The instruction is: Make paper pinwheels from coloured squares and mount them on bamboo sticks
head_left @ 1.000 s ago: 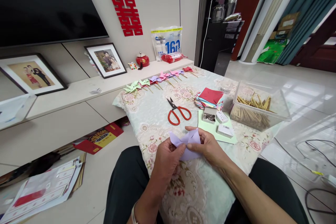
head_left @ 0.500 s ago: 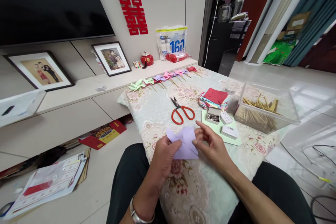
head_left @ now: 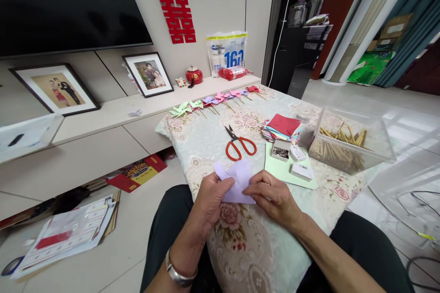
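A square of lilac paper (head_left: 237,192), with its top corners bent inward, is held over the near end of the table. My left hand (head_left: 213,192) pinches it from the left, thumb pressed on top near the middle. My right hand (head_left: 270,194) is closed at the paper's right side, its fingertips pinching the paper there. Just beyond the paper lie scissors (head_left: 239,146) with orange-red handles, blades pointing away. Right of them, an open box of small metal pins (head_left: 280,152) stands on a pale green sheet (head_left: 275,174).
A stack of coloured paper squares (head_left: 283,124) lies behind the pin box. A clear plastic bin (head_left: 347,155) of thin wooden sticks stands at the right edge. Several finished paper pinwheels (head_left: 195,105) line the table's far edge, against a low cabinet (head_left: 161,107).
My right hand has closed its fingers and moved slightly left onto the paper's right part. The left hand keeps its pinch. The view has shifted a little.
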Demonstrator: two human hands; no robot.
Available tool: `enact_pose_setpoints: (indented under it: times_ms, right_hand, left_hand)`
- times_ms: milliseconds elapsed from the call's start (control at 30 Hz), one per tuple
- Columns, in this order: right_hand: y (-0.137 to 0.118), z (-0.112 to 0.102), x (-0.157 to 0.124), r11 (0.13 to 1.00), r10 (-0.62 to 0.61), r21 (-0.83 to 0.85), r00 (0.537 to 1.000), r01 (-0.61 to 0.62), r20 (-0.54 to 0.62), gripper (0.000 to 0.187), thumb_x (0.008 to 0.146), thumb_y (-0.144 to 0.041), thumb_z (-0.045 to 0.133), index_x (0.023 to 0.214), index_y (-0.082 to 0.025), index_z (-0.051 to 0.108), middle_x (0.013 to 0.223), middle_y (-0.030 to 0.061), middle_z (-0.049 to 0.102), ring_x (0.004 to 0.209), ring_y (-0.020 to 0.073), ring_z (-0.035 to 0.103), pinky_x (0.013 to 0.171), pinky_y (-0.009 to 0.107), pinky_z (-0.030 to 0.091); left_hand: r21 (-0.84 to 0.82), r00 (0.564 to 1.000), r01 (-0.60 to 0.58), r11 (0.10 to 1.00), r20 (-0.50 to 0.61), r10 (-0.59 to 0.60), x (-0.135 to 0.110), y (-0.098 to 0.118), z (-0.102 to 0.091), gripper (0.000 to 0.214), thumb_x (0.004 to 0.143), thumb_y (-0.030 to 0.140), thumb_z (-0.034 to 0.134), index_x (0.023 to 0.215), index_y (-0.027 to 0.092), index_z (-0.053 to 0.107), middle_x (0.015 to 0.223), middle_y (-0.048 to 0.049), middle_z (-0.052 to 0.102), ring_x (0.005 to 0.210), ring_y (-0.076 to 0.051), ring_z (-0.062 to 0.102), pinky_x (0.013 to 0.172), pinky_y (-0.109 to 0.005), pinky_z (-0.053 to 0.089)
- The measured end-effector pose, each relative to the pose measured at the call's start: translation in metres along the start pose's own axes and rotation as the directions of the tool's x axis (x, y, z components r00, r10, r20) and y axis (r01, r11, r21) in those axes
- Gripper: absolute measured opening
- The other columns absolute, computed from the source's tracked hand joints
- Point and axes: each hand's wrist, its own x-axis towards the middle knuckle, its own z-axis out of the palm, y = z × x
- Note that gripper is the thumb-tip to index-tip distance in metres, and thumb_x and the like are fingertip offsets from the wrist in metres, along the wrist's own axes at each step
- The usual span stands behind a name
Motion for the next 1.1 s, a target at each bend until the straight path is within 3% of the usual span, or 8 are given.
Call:
enact_pose_setpoints:
  times_ms: [267,433,600,833,1100]
  right_hand:
    - [0.004,-0.001,0.0,0.98,0.035,0.193,0.996,-0.049,0.077,0.017,0.096,-0.017,0.058,0.1,-0.021,0.074,0.09,0.0068,0.064,0.083,0.0184,0.063,0.072,0.029,0.05]
    - [0.0,-0.003,0.002,0.935,0.174,0.285,0.974,-0.209,0.145,0.012,0.093,-0.026,0.065,0.087,-0.019,0.072,0.082,0.0042,0.065,0.078,0.0172,0.061,0.072,0.029,0.046]
    - [-0.003,-0.003,0.005,0.864,0.36,0.313,0.918,-0.395,0.165,0.022,0.087,-0.034,0.07,0.073,-0.018,0.067,0.072,-0.0001,0.057,0.067,0.0142,0.052,0.064,0.026,0.039]
    - [0.0,0.003,0.006,0.675,0.56,0.417,0.791,-0.608,0.248,0.027,0.077,-0.037,0.076,0.07,-0.018,0.06,0.061,-0.0046,0.049,0.056,0.0105,0.039,0.053,0.024,0.029]
    - [0.006,0.008,0.001,0.647,0.596,0.411,0.762,-0.643,0.255,0.018,0.077,-0.03,0.069,0.068,-0.019,0.058,0.059,-0.0048,0.05,0.053,0.0099,0.039,0.05,0.023,0.028]
  left_hand:
    - [0.173,0.996,-0.085,0.981,-0.009,0.088,0.001,-0.008,0.0,0.014,0.065,0.021,0.067,0.077,0.013,0.069,0.067,0.0014,0.066,0.058,-0.011,0.053,0.055,-0.022,0.042]
    - [0.257,0.992,-0.121,0.959,0.007,0.123,-0.001,-0.012,0.002,0.015,0.068,0.023,0.066,0.079,0.013,0.069,0.065,0.002,0.063,0.056,-0.012,0.05,0.053,-0.023,0.04]
    - [0.292,0.99,-0.138,0.946,0.016,0.139,-0.003,-0.014,0.006,0.022,0.069,0.023,0.064,0.087,0.012,0.072,0.074,-0.0007,0.069,0.066,-0.015,0.057,0.061,-0.025,0.045]
    - [0.333,0.992,-0.118,0.935,0.001,0.125,0.0,-0.021,0.007,0.02,0.068,0.023,0.065,0.084,0.013,0.07,0.073,-0.0002,0.067,0.064,-0.014,0.056,0.059,-0.024,0.044]
    - [0.275,0.996,-0.094,0.957,0.016,0.093,-0.001,-0.02,0.008,0.018,0.066,0.022,0.065,0.081,0.013,0.069,0.067,0.0018,0.065,0.057,-0.011,0.052,0.052,-0.022,0.041]
